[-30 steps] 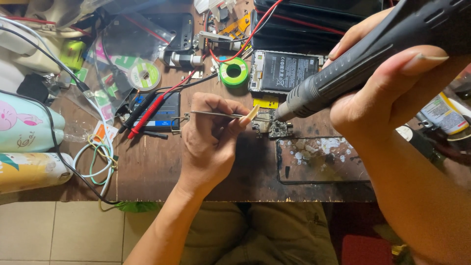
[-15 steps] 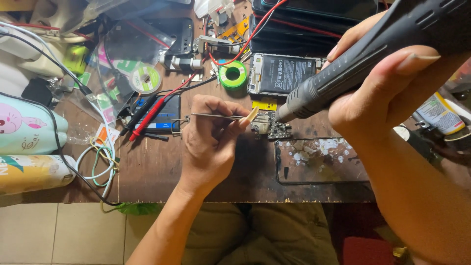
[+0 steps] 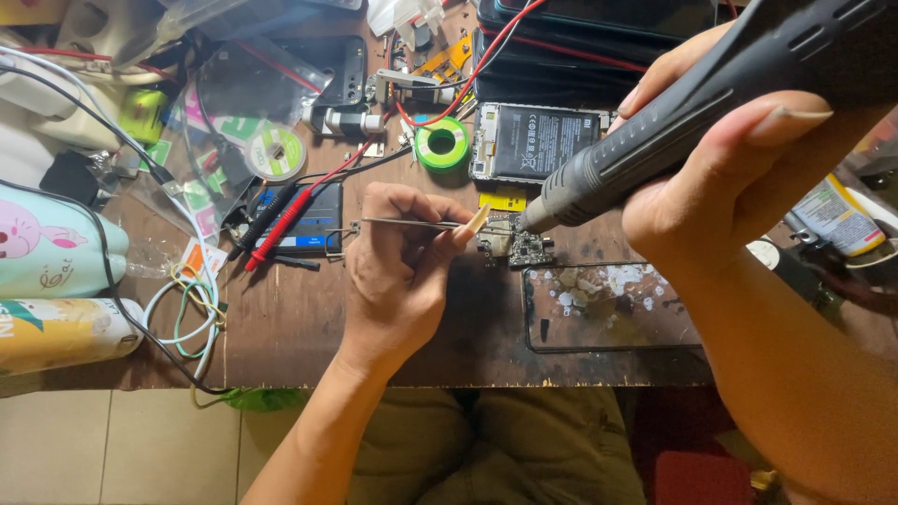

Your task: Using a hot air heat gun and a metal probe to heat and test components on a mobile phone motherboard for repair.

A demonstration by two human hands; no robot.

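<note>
With the left hand (image 3: 398, 271) pinching tweezers (image 3: 412, 223) at the small circuit board (image 3: 519, 245) on the workbench (image 3: 290, 327) and the right hand (image 3: 730, 178) gripping the hot-air handpiece (image 3: 655, 131) just above it, a tremor could shift loosened parts or overheat the nearby phone battery (image 3: 543, 140)

The left hand (image 3: 398, 271) rests on the wooden table (image 3: 281, 327), its grip closed on thin metal tweezers (image 3: 412, 223) whose tips reach a small circuit board (image 3: 519, 245). The right hand (image 3: 739, 178) is raised nearer the camera and holds a dark pen-shaped tool (image 3: 673, 122), its grey nozzle slanting down to just above the same board. Beyond the board lies an opened phone (image 3: 538, 140) showing its black battery, with a green roll of tape (image 3: 441, 143) just beside it. Red and black probes (image 3: 281, 220) lie left of the hand, and a cracked glass panel (image 3: 608, 304) lies near the table edge.
</note>
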